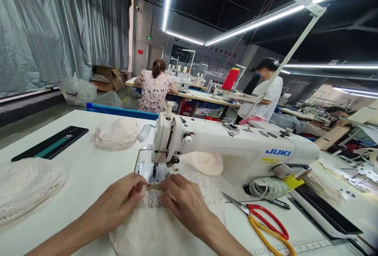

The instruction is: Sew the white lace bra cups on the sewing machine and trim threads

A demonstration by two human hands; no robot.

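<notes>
A cream fabric piece with an openwork lace band [147, 228] lies in front of the white sewing machine [212, 136], on the near side of its needle and presser foot. My left hand [121, 199] pinches the fabric's far edge with thumb and fingers, just left of the needle plate [141, 168]. On the right, my right hand [187, 201] grips the same edge, fingers curled. Between the two hands a narrow tan strip [156, 187] runs along the edge, close to the presser foot. More lace fabric [206, 185] spreads to the right, under the machine arm.
Cream fabric stacks lie at left [28, 189] and behind [118, 134], near a dark phone [51, 143]. Scissors [265, 224] with red and yellow handles rest at right, by a coiled cord [267, 188]. Other people [155, 86] are farther back.
</notes>
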